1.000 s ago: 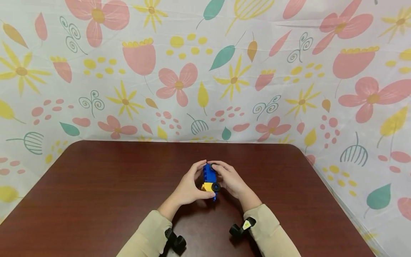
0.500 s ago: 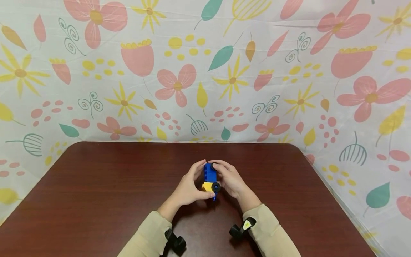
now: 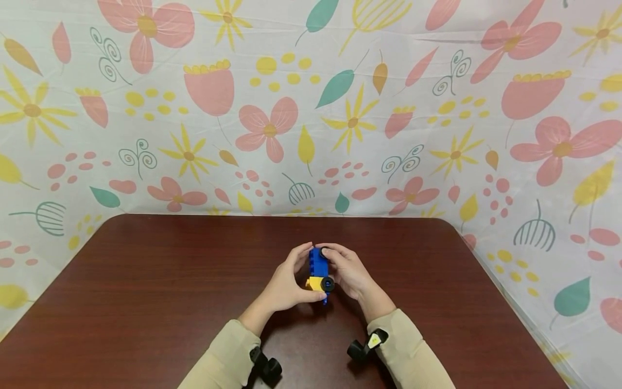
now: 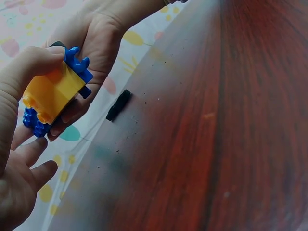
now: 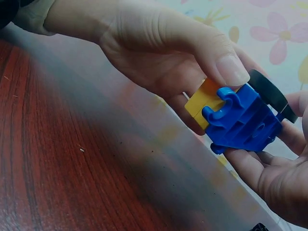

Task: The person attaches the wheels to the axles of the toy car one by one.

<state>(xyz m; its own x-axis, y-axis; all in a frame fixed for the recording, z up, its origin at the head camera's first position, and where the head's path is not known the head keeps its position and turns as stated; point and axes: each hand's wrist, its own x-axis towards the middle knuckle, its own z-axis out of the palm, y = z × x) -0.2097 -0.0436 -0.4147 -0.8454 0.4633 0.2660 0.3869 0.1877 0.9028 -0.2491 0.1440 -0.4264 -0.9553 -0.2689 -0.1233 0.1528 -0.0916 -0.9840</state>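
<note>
- No brand, label or legible writing shows on anything; a small yellow marking on the black wrist-camera mount (image 3: 373, 340) at the right sleeve is too small to read.
- One toy: a small blue and yellow plastic brick car with black wheels (image 3: 318, 273), held above the dark red-brown wooden desk (image 3: 146, 302), over its middle, between both hands.
- Of the toy's parts, one yellow brick (image 4: 50, 94) and one blue chassis piece with clip-shaped axle holders (image 5: 243, 120) can be counted; two black wheels (image 3: 327, 283) show in the head view, and others may be hidden.
- Left hand (image 3: 286, 283): grasping the toy car, thumb on the yellow end, fingers curved round its left side.
- Right hand (image 3: 347, 273): grasping the toy car from its right, fingertips at the far end by a wheel, palm cupping the blue side.
- One small flat black piece (image 4: 118, 105) lies on the desk near its far edge, beyond the toy; what it is cannot be told.
- Two beige sleeves (image 3: 223, 356), each with one black wrist mount, nearer than the toy.
- One floral-printed cloth (image 3: 311, 108) hangs behind and beside the desk.
</note>
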